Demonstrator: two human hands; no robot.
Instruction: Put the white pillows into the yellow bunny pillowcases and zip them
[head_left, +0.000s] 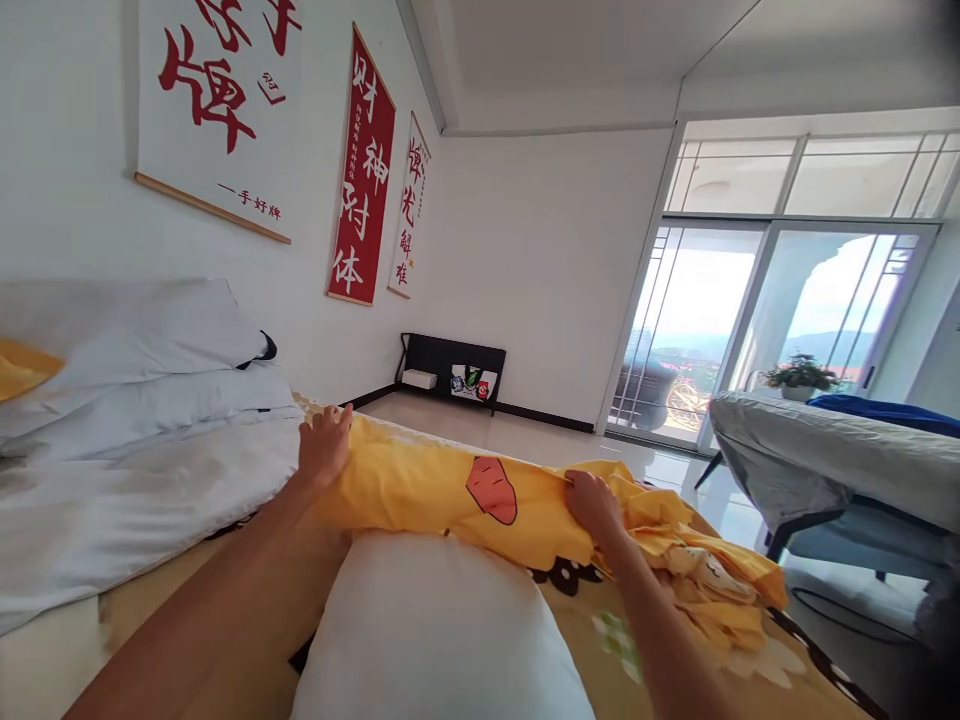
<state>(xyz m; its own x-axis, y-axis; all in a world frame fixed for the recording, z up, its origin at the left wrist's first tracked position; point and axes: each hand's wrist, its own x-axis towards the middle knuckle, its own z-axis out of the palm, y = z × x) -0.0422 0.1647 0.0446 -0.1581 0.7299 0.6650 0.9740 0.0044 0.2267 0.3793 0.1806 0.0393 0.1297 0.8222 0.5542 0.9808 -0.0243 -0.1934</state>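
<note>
A yellow pillowcase [442, 495] with a red carrot print lies bunched over the far end of a white pillow [435, 630] on the bed. My left hand [324, 445] grips the pillowcase's left end, fingers curled over the fabric. My right hand [592, 505] is closed on its right part, where the cloth gathers into loose folds [712, 580]. The pillow's near end is bare and points toward me.
White pillows and a white duvet [135, 440] are stacked at the left against the wall. The bed has a yellow patterned sheet [600, 630]. A grey covered chair [832, 470] stands at the right, near glass balcony doors [757, 330]. A low black shelf [454, 375] sits against the far wall.
</note>
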